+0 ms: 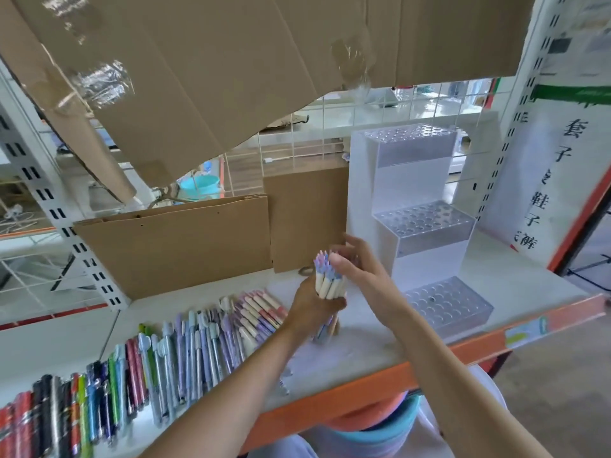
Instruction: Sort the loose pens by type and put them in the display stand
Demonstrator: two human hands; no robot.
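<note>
Head view: the left hand (314,307) is gripping a bundle of pens (329,279) upright, fingers curled round its middle. The right hand (358,264) is pinching the tips. The stand (426,233) is sitting near the shelf's (380,352) right edge.

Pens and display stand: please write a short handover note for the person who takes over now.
Left hand: grips an upright bundle of cream-barrelled pens with pastel caps above the white shelf.
Right hand: its fingers curl over the tops of the bundle.
Clear acrylic three-tier display stand: right of the hands; no pen shows in any hole.
Row of loose multicoloured pens: lies grouped by look on the shelf, left of the hands.
Done: sorting appears well advanced.
Left: put the bundle, then the row, into the stand.
</note>
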